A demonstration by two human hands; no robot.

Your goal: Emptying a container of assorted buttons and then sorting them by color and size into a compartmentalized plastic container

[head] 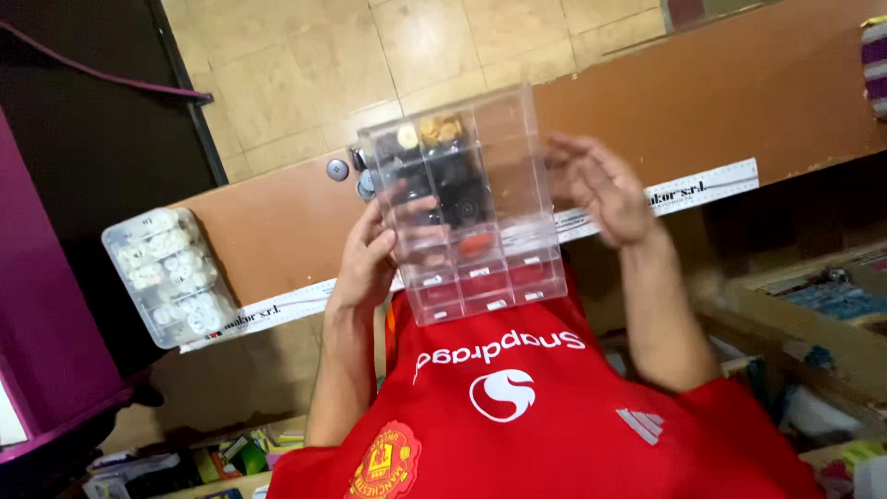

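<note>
A clear plastic compartment box (499, 259) is held up in front of my red shirt (536, 416). Its upper cells hold dark, tan and white buttons, and one cell holds a red piece. My left hand (365, 263) grips the box's left side, with the fingers showing through the plastic. At the box's right edge is my right hand (601, 189), fingers spread and blurred. I cannot tell if it is touching the box.
A second clear box of white buttons (168, 275) lies at the left end of a brown counter (739, 102). A white ruler strip (702, 189) runs along the counter's edge, and a loose grey button (337, 169) lies on top. Cluttered shelves (813, 305) are at the right, with tiled floor beyond.
</note>
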